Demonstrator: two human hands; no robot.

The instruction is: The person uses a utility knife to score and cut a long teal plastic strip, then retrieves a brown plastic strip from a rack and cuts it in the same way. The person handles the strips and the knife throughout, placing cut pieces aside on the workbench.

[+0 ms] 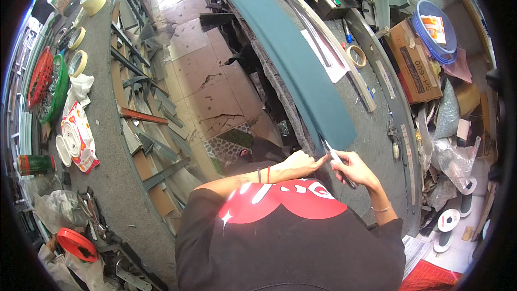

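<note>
A long blue-green sheet [293,54] lies lengthwise along the bench, its near end just ahead of my hands. My right hand [353,168] is closed around a slim knife-like tool [335,157] with a pale body and a dark rear end. The tool's thin tip meets the sheet's near left corner. From the left, my left hand [299,165] reaches across with its index finger stretched out beside the tool. Its other fingers are partly hidden, and I see nothing held in it.
Right of the sheet lie a pale long strip [344,56], white paper [327,54] and a tape roll [356,56]. Beyond the bench stand a cardboard box [412,64] and blue basins [435,29]. Metal offcuts [153,102] fill a rack at left, across the tiled floor [207,86].
</note>
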